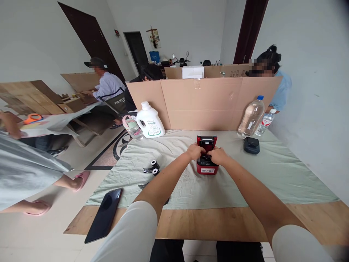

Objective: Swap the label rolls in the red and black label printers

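A small red and black printer [207, 169], seemingly for labels or receipts, stands on the cloth with its lid raised. My left hand [195, 151] is at its left side, fingers curled over the edge into the open compartment. From the right, my right hand [218, 155] grips it the same way, fingertips close to the left ones. What lies under the fingertips inside is hidden. Left of my forearm are two small black rolls with white cores, the upper roll [154, 163] and the lower roll [155, 171], with dark strips beside them.
A cardboard screen [201, 105] spans the back of the table. Before it stand a white detergent jug [151, 122], a pink-handled clear bottle [135, 131], a large water bottle [251, 118], a smaller bottle [265, 123] and a black box [251, 145]. A phone [104, 215] overhangs the front-left edge. People sit nearby.
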Action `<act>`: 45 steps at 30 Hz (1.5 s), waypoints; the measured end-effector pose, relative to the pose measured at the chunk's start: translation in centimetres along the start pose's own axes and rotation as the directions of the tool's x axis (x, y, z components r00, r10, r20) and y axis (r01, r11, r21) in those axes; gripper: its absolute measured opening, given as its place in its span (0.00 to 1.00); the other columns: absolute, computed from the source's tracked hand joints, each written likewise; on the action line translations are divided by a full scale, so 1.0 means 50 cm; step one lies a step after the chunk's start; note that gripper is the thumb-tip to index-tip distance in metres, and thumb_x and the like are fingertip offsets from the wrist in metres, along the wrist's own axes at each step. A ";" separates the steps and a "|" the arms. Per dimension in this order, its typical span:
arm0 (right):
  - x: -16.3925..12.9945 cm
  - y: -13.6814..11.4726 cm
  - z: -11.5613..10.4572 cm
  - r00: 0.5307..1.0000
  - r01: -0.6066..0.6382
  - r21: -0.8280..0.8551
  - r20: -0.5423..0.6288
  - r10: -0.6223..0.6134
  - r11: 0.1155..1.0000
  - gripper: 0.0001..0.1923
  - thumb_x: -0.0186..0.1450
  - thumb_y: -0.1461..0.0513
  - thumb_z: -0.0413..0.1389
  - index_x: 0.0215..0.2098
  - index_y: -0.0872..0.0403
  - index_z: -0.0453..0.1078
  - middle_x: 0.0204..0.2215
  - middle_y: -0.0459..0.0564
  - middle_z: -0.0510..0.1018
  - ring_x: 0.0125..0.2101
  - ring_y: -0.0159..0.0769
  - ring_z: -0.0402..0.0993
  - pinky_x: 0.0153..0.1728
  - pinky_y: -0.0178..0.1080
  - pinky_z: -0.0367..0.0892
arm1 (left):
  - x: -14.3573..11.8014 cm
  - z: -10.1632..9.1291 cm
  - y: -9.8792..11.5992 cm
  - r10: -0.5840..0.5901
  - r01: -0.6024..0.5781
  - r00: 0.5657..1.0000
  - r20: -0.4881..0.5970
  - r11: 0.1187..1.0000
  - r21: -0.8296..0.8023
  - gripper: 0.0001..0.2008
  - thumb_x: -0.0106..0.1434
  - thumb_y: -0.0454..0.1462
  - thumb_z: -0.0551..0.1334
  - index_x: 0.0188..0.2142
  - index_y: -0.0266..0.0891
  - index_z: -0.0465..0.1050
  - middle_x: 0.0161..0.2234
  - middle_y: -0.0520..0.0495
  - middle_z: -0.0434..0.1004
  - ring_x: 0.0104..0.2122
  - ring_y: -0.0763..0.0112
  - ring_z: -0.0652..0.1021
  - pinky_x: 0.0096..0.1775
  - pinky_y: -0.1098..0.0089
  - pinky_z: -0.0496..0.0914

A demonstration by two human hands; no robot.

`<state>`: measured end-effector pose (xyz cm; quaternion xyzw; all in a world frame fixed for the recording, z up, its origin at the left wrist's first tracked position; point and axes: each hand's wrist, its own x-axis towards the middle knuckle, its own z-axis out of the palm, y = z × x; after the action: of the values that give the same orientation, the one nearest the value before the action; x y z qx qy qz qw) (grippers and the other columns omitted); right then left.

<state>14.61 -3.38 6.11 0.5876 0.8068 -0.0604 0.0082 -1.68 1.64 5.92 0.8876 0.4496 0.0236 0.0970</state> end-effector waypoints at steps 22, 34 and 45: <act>-0.105 -0.025 0.052 0.953 0.117 0.115 -0.294 -0.079 0.986 0.17 0.67 0.59 0.48 0.52 0.55 0.66 0.48 0.53 0.75 0.51 0.43 0.65 0.53 0.45 0.57 | 0.005 -0.039 0.007 -0.099 0.016 0.864 -0.494 0.985 -0.170 0.25 0.58 0.27 0.51 0.54 0.38 0.66 0.56 0.44 0.66 0.56 0.62 0.64 0.56 0.61 0.60; -0.131 -0.056 0.086 0.879 0.041 -0.036 -0.474 -0.053 0.999 0.21 0.69 0.56 0.44 0.53 0.56 0.67 0.48 0.58 0.72 0.49 0.46 0.62 0.48 0.46 0.57 | -0.009 -0.049 0.020 0.058 -0.106 0.959 -0.278 0.981 -0.162 0.22 0.59 0.28 0.49 0.48 0.42 0.74 0.48 0.50 0.76 0.49 0.68 0.72 0.55 0.65 0.61; -0.132 -0.061 0.109 0.826 0.001 -0.032 -0.564 -0.019 0.999 0.20 0.68 0.57 0.44 0.51 0.57 0.70 0.54 0.60 0.67 0.55 0.49 0.58 0.52 0.48 0.56 | -0.060 0.006 0.021 0.208 -0.229 0.956 -0.205 0.970 -0.085 0.21 0.56 0.26 0.51 0.44 0.41 0.76 0.45 0.50 0.77 0.45 0.68 0.74 0.50 0.69 0.66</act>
<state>13.46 -11.15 1.55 0.5747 0.7772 0.1280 -0.2219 -2.59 -1.43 5.96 0.9188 0.3539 0.1452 0.0972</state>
